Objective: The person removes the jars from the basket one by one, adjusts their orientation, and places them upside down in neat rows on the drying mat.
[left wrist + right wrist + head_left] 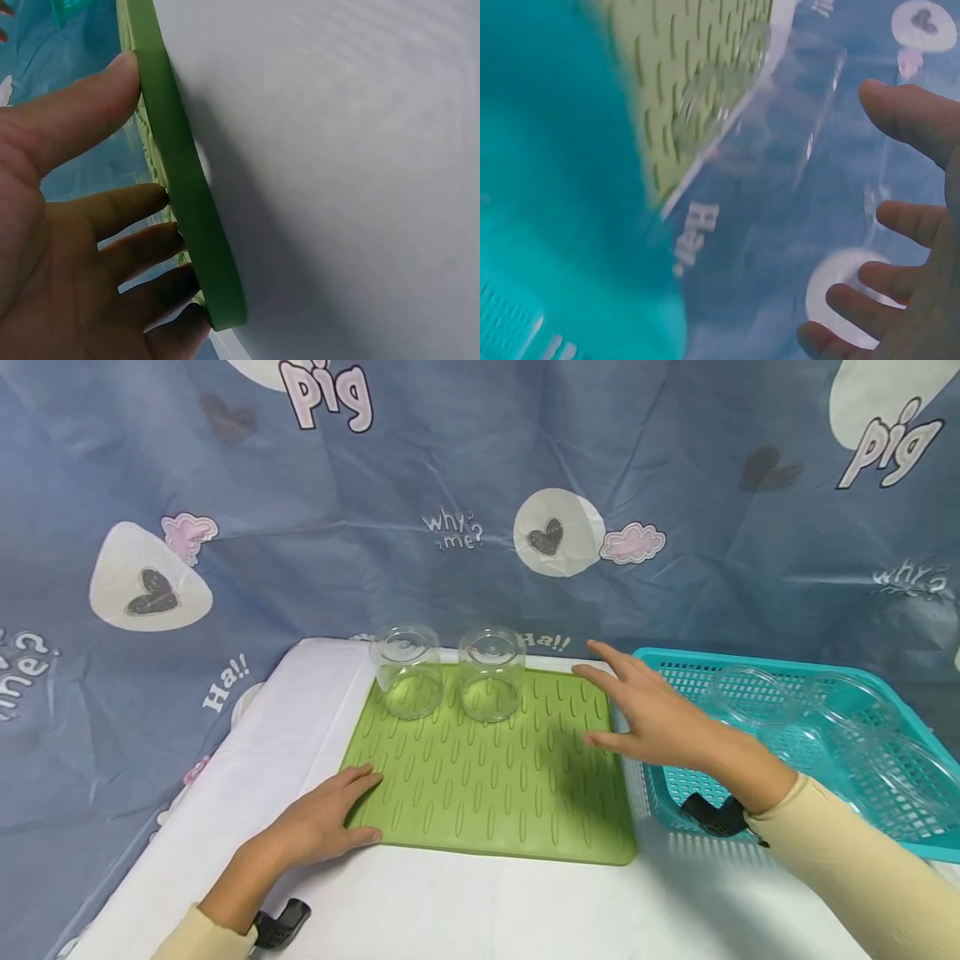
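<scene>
Two clear, upside-down glasses, a left one [410, 681] and a right one [491, 681], stand side by side at the back of a green ribbed drying mat [480, 777]. My left hand [318, 822] rests its fingertips on the mat's front left corner. In the left wrist view, the thumb [97, 105] and fingertips touch along the mat's edge [191, 195], with the fingers spread. My right hand [648, 710] hovers over the mat's right side, fingers apart, holding nothing. The right wrist view shows this hand [907, 277] with its fingers loosely spread, away from the glasses.
A turquoise perforated basket [660, 810] stands right of the mat, below my right forearm. Several clear glasses [855, 702] lie in it. A white cloth [450, 902] covers the table, and a blue printed curtain [480, 460] hangs behind.
</scene>
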Available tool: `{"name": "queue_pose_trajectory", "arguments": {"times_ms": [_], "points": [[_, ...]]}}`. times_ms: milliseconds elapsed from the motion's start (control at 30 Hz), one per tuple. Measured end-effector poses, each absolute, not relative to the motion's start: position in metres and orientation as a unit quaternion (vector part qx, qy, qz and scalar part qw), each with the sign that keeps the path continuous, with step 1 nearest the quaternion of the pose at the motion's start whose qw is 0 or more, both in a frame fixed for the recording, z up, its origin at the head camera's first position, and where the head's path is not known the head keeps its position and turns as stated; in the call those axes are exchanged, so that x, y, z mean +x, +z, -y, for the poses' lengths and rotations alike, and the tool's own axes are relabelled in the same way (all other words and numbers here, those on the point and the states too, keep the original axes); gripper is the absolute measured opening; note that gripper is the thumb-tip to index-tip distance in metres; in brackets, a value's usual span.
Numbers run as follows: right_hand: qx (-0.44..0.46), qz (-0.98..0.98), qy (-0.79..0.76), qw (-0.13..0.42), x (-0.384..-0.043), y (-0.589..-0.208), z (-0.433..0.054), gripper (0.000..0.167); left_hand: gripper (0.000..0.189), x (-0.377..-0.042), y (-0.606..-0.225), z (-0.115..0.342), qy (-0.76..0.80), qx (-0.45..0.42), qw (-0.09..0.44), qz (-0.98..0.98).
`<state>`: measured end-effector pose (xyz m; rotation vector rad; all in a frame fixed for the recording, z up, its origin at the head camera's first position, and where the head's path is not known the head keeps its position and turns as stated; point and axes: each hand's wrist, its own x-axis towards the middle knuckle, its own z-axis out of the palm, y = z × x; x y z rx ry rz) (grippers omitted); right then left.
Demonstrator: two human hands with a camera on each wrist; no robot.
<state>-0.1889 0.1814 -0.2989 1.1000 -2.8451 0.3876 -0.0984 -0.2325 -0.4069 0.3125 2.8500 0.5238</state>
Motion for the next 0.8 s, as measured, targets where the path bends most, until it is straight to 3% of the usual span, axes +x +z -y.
{"name": "queue_pose_trajectory", "arguments": {"times_ms": [233,467,800], "points": [[0.301,0.944,0.126,0.043,-0.178,-0.282,-0.235,0.079,0.083,-0.101,-0.401,0.231,0.161,0.114,0.120,-0.973],[0.255,0.959,0.107,0.058,-0.191,-0.272,-0.272,0.086,0.085,-0.104,-0.398,0.233,0.154,0.121,0.121,-0.973],[0.194,0.978,0.079,0.009,-0.216,-0.272,-0.307,0.092,0.085,-0.103,-0.402,0.230,0.164,0.112,0.129,-0.972]]}}
